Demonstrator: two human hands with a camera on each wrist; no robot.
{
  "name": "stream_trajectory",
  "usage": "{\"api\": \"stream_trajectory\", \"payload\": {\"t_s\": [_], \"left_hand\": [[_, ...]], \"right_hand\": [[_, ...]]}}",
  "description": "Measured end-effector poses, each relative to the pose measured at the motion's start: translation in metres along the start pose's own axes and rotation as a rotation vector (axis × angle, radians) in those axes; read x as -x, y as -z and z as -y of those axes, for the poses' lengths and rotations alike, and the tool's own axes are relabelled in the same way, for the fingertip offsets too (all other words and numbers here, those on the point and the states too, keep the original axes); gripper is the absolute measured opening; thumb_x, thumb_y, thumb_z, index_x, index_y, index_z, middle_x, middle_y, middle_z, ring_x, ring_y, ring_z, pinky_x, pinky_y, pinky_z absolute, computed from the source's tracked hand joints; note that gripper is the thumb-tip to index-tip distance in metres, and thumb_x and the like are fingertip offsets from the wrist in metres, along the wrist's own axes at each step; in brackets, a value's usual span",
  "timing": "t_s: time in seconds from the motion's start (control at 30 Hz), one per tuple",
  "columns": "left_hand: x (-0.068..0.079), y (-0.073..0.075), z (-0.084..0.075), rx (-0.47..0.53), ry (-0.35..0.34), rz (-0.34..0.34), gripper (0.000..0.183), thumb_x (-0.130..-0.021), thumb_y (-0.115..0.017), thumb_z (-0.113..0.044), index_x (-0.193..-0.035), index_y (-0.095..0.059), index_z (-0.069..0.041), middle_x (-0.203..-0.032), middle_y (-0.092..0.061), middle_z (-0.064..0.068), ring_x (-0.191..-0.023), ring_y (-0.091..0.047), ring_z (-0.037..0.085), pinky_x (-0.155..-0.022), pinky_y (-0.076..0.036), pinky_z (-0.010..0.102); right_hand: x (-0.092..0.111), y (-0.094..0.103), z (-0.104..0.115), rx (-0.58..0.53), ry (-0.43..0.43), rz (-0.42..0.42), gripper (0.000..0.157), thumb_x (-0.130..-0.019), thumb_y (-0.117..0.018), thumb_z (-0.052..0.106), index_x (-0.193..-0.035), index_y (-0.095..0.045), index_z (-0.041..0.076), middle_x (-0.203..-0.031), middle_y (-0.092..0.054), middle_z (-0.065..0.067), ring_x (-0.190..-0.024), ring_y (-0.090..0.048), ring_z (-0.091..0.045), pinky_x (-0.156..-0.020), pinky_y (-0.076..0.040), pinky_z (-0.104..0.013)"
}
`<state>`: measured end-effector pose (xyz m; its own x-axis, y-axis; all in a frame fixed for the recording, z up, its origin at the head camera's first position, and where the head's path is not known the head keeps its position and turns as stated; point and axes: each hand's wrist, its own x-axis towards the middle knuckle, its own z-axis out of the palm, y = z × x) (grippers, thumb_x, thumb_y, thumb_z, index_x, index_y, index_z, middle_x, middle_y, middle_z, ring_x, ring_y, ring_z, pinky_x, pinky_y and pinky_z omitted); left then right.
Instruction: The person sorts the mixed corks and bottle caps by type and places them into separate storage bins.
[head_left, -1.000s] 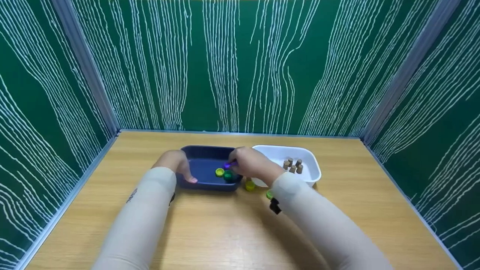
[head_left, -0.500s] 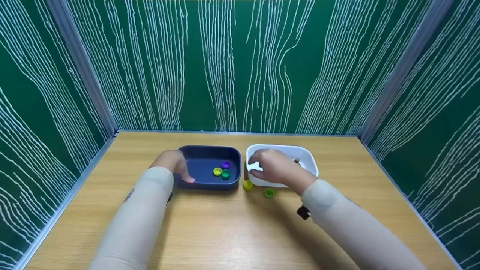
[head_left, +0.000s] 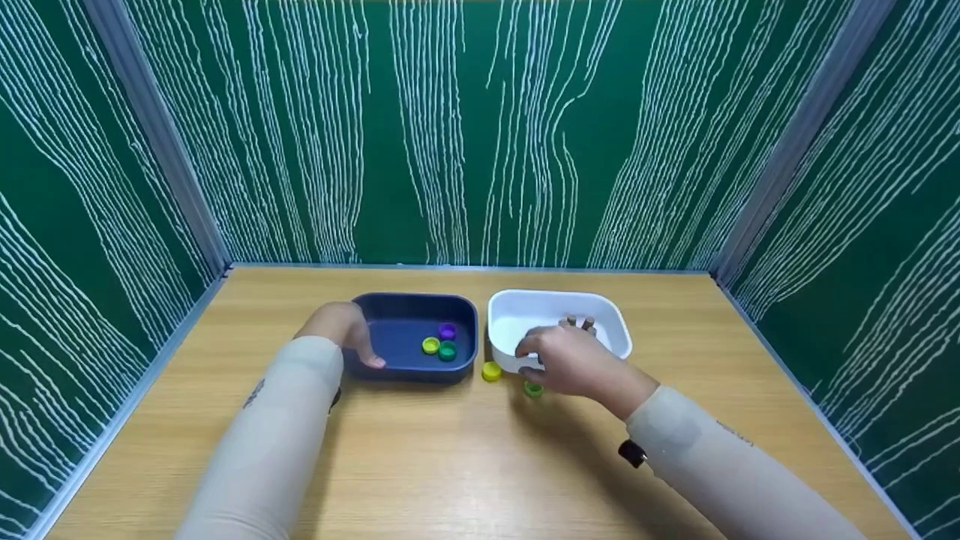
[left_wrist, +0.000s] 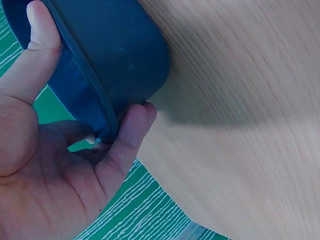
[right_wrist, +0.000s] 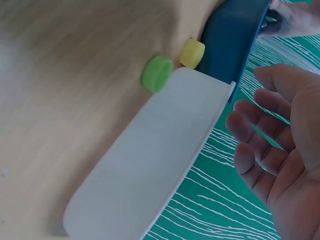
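My left hand (head_left: 339, 328) grips the left end of a dark blue tray (head_left: 401, 337); in the left wrist view, thumb and fingers lie around its rim. Inside that tray are a yellow bottle cap (head_left: 430, 346), a dark green cap (head_left: 447, 351) and a purple cap (head_left: 447, 331). My right hand (head_left: 570, 361) hovers over the front side of a white tray (head_left: 517, 319), fingers loosely bent and holding nothing in the right wrist view. Nearest to it on the table are a light green cap (right_wrist: 157, 73) and another yellow cap (right_wrist: 192, 53).
Several small brown cylindrical pegs (head_left: 587, 325) stand in the white tray, partly hidden by my right hand. The two trays sit side by side on a wooden table (head_left: 465, 457). Green walls (head_left: 510, 135) with white wavy lines enclose it at the back and sides.
My right hand has let go of the purple cap in the blue tray and moved right, then down towards the light green cap. The left hand has stayed on the blue tray.
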<state>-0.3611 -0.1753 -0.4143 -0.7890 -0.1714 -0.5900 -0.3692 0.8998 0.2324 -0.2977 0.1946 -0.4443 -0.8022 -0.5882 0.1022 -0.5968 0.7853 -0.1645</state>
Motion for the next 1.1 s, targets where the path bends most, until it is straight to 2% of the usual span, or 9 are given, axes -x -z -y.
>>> {"api": "stream_trajectory", "payload": {"t_s": [0.13,0.33,0.5,0.63,0.8,1.1], "left_hand": [[-0.004,-0.002,-0.001,0.003,0.010,-0.005,0.121,-0.087,-0.099,-0.049,-0.173,-0.034,0.006,-0.179,-0.041,0.028,-0.162,-0.045,0.043,-0.137,-0.040,0.060],[-0.005,-0.002,-0.001,0.009,0.015,-0.008,0.120,-0.088,-0.099,-0.048,-0.173,-0.034,0.006,-0.179,-0.041,0.028,-0.161,-0.046,0.044,-0.136,-0.040,0.061],[-0.004,-0.001,0.001,0.018,0.014,-0.002,0.120,-0.088,-0.099,-0.048,-0.173,-0.033,0.006,-0.179,-0.040,0.028,-0.162,-0.045,0.044,-0.136,-0.041,0.061],[-0.001,0.001,0.003,0.030,0.008,0.003,0.121,-0.088,-0.099,-0.047,-0.173,-0.033,0.007,-0.179,-0.040,0.029,-0.162,-0.045,0.045,-0.136,-0.041,0.061],[0.004,0.002,0.002,0.019,0.012,0.013,0.125,-0.088,-0.099,-0.049,-0.175,-0.029,0.006,-0.181,-0.037,0.028,-0.163,-0.043,0.045,-0.137,-0.040,0.061],[0.002,0.002,0.002,0.021,0.002,0.005,0.124,-0.088,-0.099,-0.049,-0.174,-0.031,0.006,-0.180,-0.038,0.028,-0.162,-0.044,0.045,-0.137,-0.040,0.061]], "right_hand": [[0.006,-0.008,-0.002,-0.002,0.049,0.014,0.028,-0.095,-0.094,0.018,-0.121,-0.088,0.011,-0.117,-0.088,-0.010,-0.108,-0.086,-0.029,-0.100,-0.071,-0.047],[0.013,-0.020,-0.006,-0.010,0.054,0.093,0.031,-0.095,-0.095,0.013,-0.125,-0.087,0.013,-0.120,-0.087,-0.009,-0.106,-0.085,-0.026,-0.100,-0.071,-0.045],[0.016,-0.028,-0.006,0.044,0.083,0.101,0.036,-0.092,-0.095,0.009,-0.127,-0.086,0.014,-0.118,-0.087,-0.009,-0.100,-0.083,-0.025,-0.095,-0.072,-0.042],[0.017,-0.033,-0.006,0.112,0.083,0.086,0.031,-0.097,-0.091,0.010,-0.127,-0.086,0.016,-0.115,-0.087,-0.007,-0.094,-0.083,-0.023,-0.091,-0.072,-0.040],[0.019,-0.039,-0.006,0.133,0.057,0.102,0.027,-0.104,-0.084,0.012,-0.130,-0.085,0.018,-0.109,-0.087,-0.007,-0.083,-0.077,-0.021,-0.083,-0.072,-0.040],[0.021,-0.048,-0.009,0.117,0.078,0.096,0.034,-0.102,-0.083,0.005,-0.133,-0.084,0.019,-0.121,-0.085,-0.005,-0.101,-0.082,-0.022,-0.094,-0.071,-0.040]]}}
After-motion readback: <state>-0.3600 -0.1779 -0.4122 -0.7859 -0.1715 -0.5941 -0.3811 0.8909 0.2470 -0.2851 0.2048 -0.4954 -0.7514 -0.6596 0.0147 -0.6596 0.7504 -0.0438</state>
